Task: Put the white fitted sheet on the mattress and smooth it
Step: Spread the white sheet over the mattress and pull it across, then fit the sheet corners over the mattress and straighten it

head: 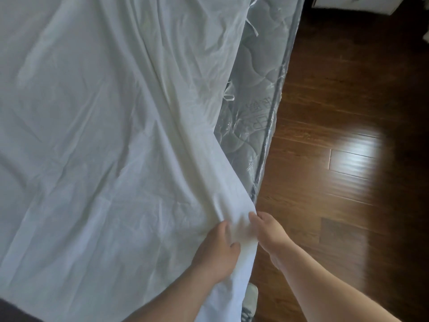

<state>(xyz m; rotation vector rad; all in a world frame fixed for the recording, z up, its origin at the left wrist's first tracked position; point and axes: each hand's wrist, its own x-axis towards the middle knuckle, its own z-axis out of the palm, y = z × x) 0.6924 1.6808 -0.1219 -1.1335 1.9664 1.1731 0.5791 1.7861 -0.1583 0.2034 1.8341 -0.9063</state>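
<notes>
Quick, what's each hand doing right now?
Left hand: fingers curled on the white fitted sheet, holding its edge.
Right hand: pinching the same sheet edge near the mattress corner.

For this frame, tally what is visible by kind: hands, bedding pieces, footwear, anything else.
Hands: 2, left hand and right hand, both gripping the sheet edge
Bedding pieces: 2, white sheet and grey mattress
Footwear: 1, pale shoe on the wooden floor
Furniture: 1, white piece, only partly in view
Total: 6

dim room; glare on floor (355,151); blurred hands.
</notes>
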